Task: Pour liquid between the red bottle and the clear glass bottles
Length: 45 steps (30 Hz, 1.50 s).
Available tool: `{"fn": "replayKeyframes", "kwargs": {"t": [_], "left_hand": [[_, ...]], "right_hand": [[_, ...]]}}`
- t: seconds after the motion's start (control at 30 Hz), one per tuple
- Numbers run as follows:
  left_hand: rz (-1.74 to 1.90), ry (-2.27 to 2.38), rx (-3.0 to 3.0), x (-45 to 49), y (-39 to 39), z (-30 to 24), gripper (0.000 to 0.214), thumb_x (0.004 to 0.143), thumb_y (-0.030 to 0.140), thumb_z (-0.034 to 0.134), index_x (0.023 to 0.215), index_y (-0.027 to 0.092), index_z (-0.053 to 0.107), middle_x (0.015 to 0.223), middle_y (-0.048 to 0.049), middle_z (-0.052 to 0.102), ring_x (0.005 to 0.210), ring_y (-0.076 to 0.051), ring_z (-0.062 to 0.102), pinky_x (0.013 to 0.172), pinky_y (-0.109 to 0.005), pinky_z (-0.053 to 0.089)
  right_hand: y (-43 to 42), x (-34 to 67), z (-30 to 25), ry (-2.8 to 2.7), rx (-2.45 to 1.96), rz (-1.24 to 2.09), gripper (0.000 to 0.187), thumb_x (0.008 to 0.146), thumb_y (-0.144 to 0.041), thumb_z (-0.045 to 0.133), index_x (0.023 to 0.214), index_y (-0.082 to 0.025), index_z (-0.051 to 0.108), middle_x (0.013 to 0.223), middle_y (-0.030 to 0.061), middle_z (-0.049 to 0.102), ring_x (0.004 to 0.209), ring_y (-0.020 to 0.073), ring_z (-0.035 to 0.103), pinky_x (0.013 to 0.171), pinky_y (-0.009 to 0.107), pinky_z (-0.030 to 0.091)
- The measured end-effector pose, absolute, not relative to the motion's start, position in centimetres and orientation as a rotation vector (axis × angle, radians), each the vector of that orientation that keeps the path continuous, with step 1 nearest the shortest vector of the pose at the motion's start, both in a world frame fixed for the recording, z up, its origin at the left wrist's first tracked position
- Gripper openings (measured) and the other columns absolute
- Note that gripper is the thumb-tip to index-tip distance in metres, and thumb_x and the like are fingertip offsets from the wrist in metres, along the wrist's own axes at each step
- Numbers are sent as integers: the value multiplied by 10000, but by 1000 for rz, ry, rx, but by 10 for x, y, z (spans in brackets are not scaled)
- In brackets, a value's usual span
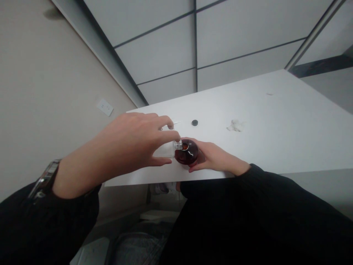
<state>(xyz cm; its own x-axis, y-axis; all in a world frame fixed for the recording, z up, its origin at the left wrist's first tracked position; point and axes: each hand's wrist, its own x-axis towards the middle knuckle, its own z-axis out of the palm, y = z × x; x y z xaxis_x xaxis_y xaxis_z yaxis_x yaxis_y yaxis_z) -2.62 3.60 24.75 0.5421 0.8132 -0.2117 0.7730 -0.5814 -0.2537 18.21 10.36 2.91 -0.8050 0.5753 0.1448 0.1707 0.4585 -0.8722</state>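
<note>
Over the white table (248, 110), my right hand (213, 159) cups the round dark-red glass bottle (187, 154), tipped sideways, fingers curled firmly around its smooth belly. My left hand (129, 141) grasps the clear neck (178, 145) lightly with its fingertips. Small black cap (195, 123) lies just beyond.
</note>
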Motion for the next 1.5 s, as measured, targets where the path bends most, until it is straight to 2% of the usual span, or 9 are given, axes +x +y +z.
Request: {"fn": "replayKeyframes", "kwargs": {"t": [0.37,0.57,0.8,0.97,1.23,1.5], "left_hand": [[505,-1299,-2604,-22,37,249,263,938,481,679,1164,368,753,1183,-53,784,904,-265,765,679,-359,587],[455,-1382,-2644,-23,38,249,253,924,490,720,1138,362,763,1165,-64,784,943,-291,765,725,-386,592],[419,-1369,-2680,-25,38,248,297,974,550,646,1178,367,759,1201,-62,792,1016,-298,762,779,-403,613],[422,-1348,-2685,-26,39,248,293,973,567,643,1172,381,751,1202,-49,796,1021,-295,762,770,-403,617],[528,-1304,-2631,-23,40,248,305,937,525,695,1199,376,745,1230,-66,786,1008,-317,762,751,-419,614],[461,-1315,-2675,-25,40,248,296,947,511,685,1186,352,757,1221,-81,783,1030,-322,755,785,-427,611]], "right_hand": [[103,183,28,-2295,-623,1273,1024,742,-596,909,1621,-348,446,1466,74,705,1309,374,688,1091,516,530],[103,182,28,-2296,-625,1276,1023,744,-593,909,1620,-334,447,1477,84,697,1315,379,685,1087,513,533],[103,183,28,-2297,-629,1286,1046,740,-595,913,1628,-317,435,1449,91,714,1255,380,717,1050,507,557],[104,183,26,-2306,-639,1262,1046,739,-611,907,1630,-345,430,1478,80,697,1287,390,699,1070,523,545],[105,182,27,-2307,-644,1272,1050,731,-604,915,1625,-319,443,1447,86,716,1275,386,705,1055,507,549],[104,183,27,-2302,-628,1265,1045,743,-600,907,1631,-329,429,1477,79,697,1288,374,698,1063,496,544]]}}
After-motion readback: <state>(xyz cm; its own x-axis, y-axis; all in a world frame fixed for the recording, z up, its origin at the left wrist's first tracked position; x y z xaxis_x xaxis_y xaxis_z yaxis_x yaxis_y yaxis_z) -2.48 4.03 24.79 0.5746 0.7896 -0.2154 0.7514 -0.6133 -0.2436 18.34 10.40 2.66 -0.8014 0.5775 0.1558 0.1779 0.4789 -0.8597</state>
